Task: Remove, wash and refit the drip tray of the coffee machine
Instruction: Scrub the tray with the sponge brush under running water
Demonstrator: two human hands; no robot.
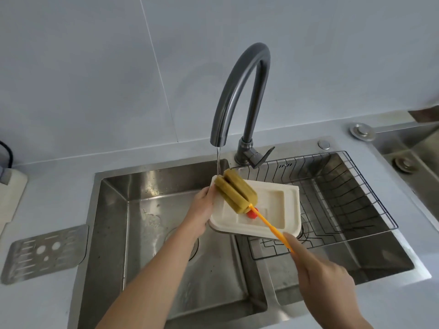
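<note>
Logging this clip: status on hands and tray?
Left hand grips drip tray over sink. Right hand grips sponge brush, scrubbing tray. Tap running. Nothing in the way.

Head view. My left hand [198, 210] grips the left edge of the cream plastic drip tray [282, 210], tilted over the divider of the 2-basin stainless steel sink [114, 210]. My right hand [323, 279] holds the orange handle of a yellow-green sponge brush [237, 195], its head resting on the tray's upper left corner. A thin stream falls from the dark grey arched faucet [240, 91]. A black wire rack [332, 200] sits in the right basin; a perforated steel grate [45, 252] lies on the grey counter [47, 181].
</note>
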